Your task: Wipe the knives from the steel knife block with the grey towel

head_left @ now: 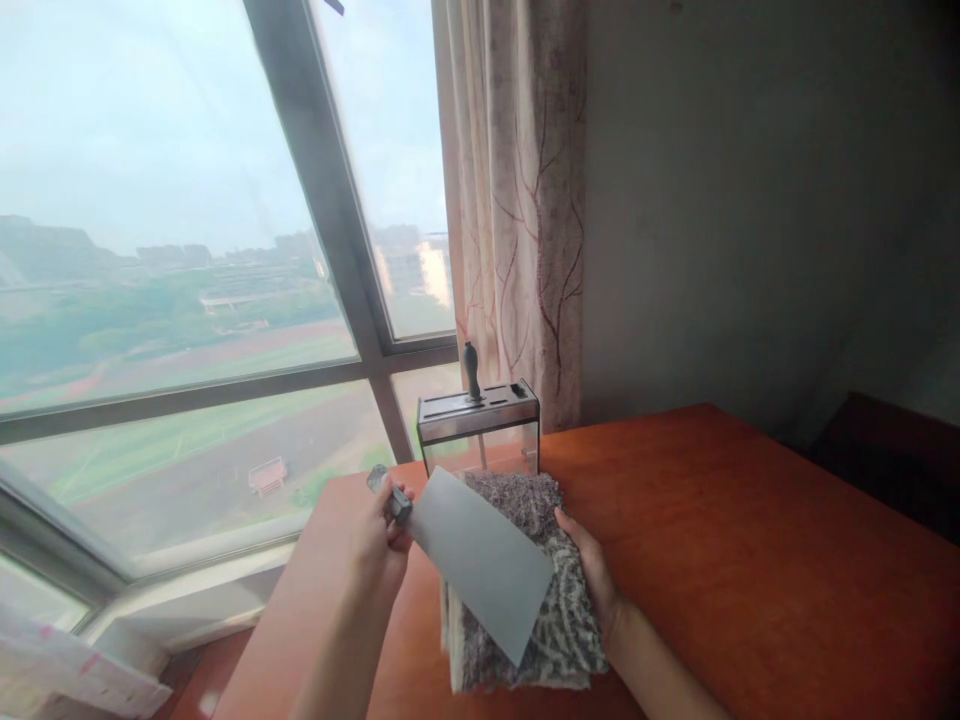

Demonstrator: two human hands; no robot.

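Note:
My left hand (384,535) is wrapped round the dark handle of a cleaver (487,565), whose broad grey blade slants down to the right. Beneath the blade is a folded grey-and-white patterned towel (574,600). My right hand (596,570) grips the towel's right edge, with the thumb on top and the other fingers mostly hidden. The blade overlaps the towel in view; I cannot tell whether they touch. Just behind the towel stands a knife block (480,408) with a slotted top and clear front. One dark-handled tool (471,372) sticks upright out of it.
The reddish-brown wooden table (720,540) reaches far to the right, and its left edge runs close to the window (180,380). A curtain (517,220) hangs behind the knife block, beside a grey wall (750,220). Pale fabric (67,655) shows at the lower left.

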